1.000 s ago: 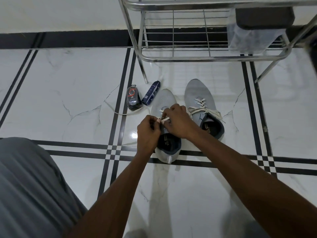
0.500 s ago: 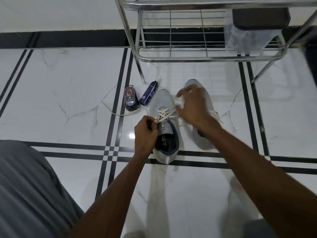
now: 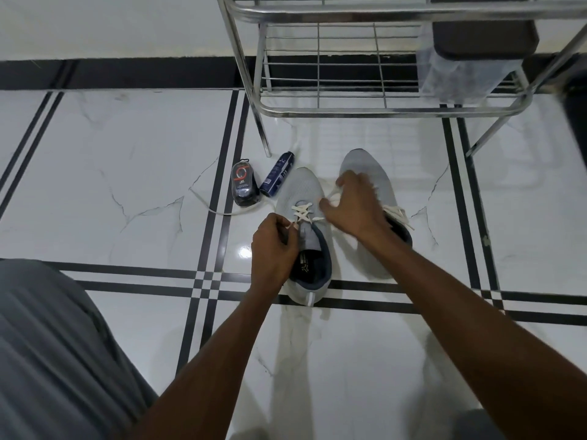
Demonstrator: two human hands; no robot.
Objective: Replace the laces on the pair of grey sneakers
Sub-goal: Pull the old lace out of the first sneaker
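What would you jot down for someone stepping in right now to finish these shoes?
Left hand pinches the lace at the left sneaker.
Right hand pulls its other strand up, fingers curled.
Left sneaker: only the lower eyelets are laced.
Right sneaker: laced as far as can be seen, ends loose, partly hidden by the arm.
Left to do: finish threading the left sneaker, tie both.

We are looking down at two sneakers sitting side by side on the floor (image 3: 95, 173).

The left sneaker (image 3: 305, 192) is lying just left of the right sneaker (image 3: 365, 163), which is sitting slightly farther back. A pouch (image 3: 244, 185) and a spray can (image 3: 278, 179) are lying left of them, with a loose lace (image 3: 222, 211) trailing before the pouch. A rack (image 3: 349, 109) is standing behind everything.
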